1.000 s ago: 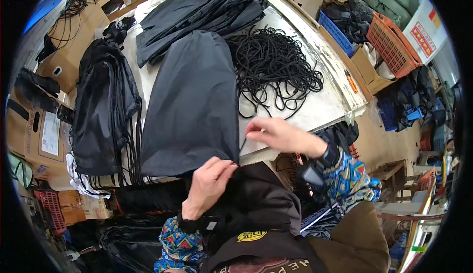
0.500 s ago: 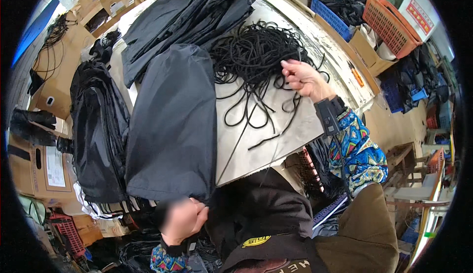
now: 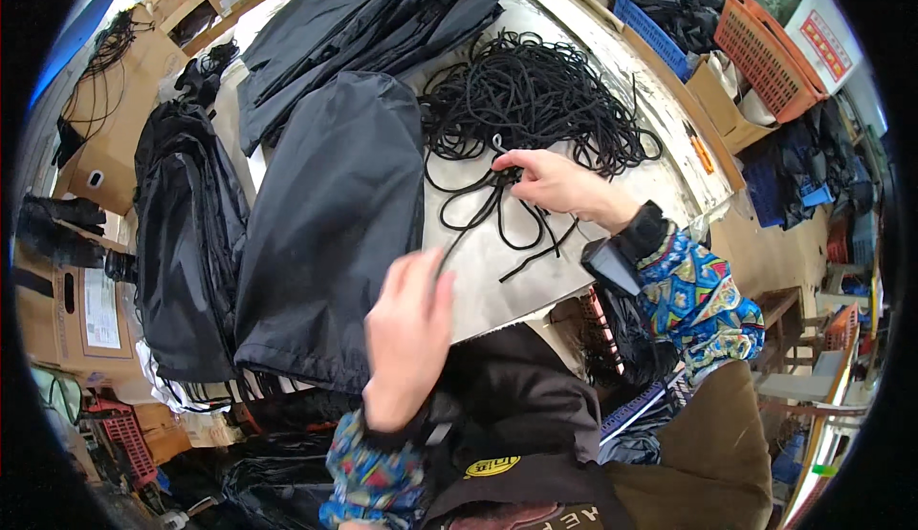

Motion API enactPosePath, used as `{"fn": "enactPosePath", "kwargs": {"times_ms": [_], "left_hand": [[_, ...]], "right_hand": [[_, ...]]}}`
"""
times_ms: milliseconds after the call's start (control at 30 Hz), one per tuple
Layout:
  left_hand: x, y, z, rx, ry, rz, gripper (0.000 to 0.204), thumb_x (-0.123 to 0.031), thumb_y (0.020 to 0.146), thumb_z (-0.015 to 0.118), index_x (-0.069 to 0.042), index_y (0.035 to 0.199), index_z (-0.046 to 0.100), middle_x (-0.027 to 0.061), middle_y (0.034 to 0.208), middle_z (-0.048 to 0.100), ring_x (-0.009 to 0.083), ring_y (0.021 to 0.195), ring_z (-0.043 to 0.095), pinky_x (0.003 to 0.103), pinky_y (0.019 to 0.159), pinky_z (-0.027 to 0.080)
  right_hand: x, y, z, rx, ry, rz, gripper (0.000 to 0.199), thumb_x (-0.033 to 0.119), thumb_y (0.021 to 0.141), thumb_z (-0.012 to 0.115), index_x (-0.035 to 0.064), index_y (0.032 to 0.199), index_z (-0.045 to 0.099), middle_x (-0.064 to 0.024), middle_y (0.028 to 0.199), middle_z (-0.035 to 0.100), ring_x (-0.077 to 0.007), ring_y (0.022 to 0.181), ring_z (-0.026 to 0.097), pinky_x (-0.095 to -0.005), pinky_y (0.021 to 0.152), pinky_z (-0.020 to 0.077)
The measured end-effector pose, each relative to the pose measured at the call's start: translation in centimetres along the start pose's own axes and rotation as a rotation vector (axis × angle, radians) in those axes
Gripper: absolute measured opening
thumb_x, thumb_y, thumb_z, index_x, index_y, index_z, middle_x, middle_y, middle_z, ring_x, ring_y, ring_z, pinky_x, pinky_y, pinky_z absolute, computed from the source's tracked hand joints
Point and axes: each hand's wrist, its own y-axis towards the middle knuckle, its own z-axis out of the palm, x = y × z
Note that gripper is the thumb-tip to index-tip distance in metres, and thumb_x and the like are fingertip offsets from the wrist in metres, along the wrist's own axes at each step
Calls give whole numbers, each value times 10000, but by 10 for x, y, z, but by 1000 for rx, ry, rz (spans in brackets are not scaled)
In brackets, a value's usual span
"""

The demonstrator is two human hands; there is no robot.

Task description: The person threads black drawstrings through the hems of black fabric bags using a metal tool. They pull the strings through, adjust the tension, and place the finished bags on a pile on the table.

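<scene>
Right hand (image 3: pixel 547 182) pinching cords (image 3: pixel 516 109), table edge (image 3: pixel 535 296) near

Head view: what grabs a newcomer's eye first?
The tangled heap of black cord at the table's far middle, with the right hand pinching a few strands at its near edge. Beside it, left of centre, lies a flat black fabric bag, and the blurred left hand hovers at its near right corner.

bag (image 3: pixel 330 234) left on table (image 3: pixel 535 281) | cord pile (image 3: pixel 535 100) right | crates (image 3: pixel 765 38) far right
</scene>
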Motion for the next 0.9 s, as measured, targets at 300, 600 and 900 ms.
{"fn": "enactPosePath", "kwargs": {"times_ms": [300,600,900], "left_hand": [[37,-17,22,662,-257,128,128,-101,879,569,-15,974,572,157,799,590,331,762,608,381,666,484],[70,-35,-16,314,51,3,369,-84,772,676,-42,1115,544,141,1227,477,331,1149,427,407,988,334],[-23,-27,5,185,-770,-159,201,-73,864,623,-7,1052,652,107,1034,607,195,983,586,285,833,465]], "right_hand": [[-17,-21,-2,-401,-377,-50,128,88,769,599,-26,783,657,-236,749,621,-386,754,631,-442,677,496],[53,-69,-18,-102,488,230,172,179,829,714,12,870,724,18,645,625,-34,549,493,-202,483,364],[99,-111,19,171,724,215,145,94,850,658,-6,940,711,17,702,627,-36,624,523,-191,572,409]]}}
